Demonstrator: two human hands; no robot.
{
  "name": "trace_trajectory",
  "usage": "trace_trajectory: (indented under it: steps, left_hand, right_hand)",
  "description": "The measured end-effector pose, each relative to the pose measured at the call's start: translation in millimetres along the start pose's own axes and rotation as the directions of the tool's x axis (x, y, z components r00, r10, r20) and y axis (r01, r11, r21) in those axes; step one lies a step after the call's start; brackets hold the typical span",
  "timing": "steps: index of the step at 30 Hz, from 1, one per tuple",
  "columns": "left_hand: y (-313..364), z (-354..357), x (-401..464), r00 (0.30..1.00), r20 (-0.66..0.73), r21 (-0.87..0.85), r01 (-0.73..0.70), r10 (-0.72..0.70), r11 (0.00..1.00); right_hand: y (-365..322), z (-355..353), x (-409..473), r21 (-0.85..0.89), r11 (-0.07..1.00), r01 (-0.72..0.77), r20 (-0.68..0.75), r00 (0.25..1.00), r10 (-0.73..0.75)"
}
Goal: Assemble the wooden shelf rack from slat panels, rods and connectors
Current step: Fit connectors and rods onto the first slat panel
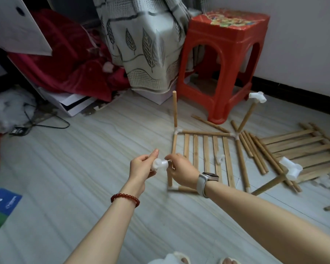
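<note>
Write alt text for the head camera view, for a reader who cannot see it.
Two hands, the left hand and the right hand, hold a white connector at the top of the near-left upright rod of a half-built wooden rack on the floor. Loose rods and a second slat panel lie to the right, beside a red stool.

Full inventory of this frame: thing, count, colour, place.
frame: 1, wood, floor centre, four posts up
held connector: 1, white, atop near-left post
post connectors: 2, white, on right posts
loose rods: several, wood, right of frame
spare panel: 1, wood, floor right
stool: 1, red, behind frame
curtain: 1, grey leaf print, back
blanket: 1, red, back left
left hand: holds connector, bead bracelet
right hand: fingers on connector, watch
</note>
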State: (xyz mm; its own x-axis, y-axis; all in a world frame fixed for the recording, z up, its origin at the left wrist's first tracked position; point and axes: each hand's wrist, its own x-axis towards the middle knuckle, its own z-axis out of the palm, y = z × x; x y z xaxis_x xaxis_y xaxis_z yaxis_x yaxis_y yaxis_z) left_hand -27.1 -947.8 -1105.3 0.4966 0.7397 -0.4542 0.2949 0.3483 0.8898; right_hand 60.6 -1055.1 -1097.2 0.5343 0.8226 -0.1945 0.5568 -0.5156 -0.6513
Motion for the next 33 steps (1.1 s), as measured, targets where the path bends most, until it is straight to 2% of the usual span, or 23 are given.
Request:
trace_trajectory:
  steps: [3,9,16,19,24,27,29,33]
  left_hand:
    - [-3.4,3.9,2.6,1.000,-0.013,0.065,0.021,-0.021,0.998]
    - [-6.2,13.3,4.3,0.999,0.020,0.241,-0.029,0.025,0.970]
    - [11.0,24.3,6.3,0.997,0.029,0.343,-0.083,0.078,0.936]
    - [20.0,26.0,5.6,0.993,0.065,0.267,-0.114,0.100,0.957]
    - [13.0,18.3,2.9,0.966,0.101,0.228,-0.257,0.239,0.939]
    - [1.0,11.8,-1.9,0.930,0.196,0.216,-0.350,0.310,0.911]
    - [-3.3,11.1,-3.7,0.905,0.258,0.243,-0.400,0.338,0.884]
    - [-2.2,13.5,-1.5,0.894,0.280,0.257,-0.421,0.350,0.870]
  right_hand:
    - [7.6,5.1,0.7,0.020,0.999,-0.040,0.046,0.998,0.039]
    - [15.0,-1.3,-5.1,0.128,0.992,-0.015,0.092,0.996,0.004]
    - [13.8,-11.3,-16.1,0.342,0.934,0.100,-0.075,0.994,-0.079]
    - [14.5,-16.5,-16.3,0.388,0.909,0.149,-0.137,0.985,-0.103]
    - [18.6,-17.1,-13.9,0.355,0.929,0.105,-0.174,0.984,-0.045]
    - [22.3,-15.0,-15.3,0.325,0.939,0.116,-0.172,0.983,-0.062]
    - [22.3,-13.7,-14.5,0.329,0.937,0.114,-0.157,0.986,-0.065]
    - [21.9,-13.8,-11.8,0.275,0.957,0.095,-0.121,0.991,-0.063]
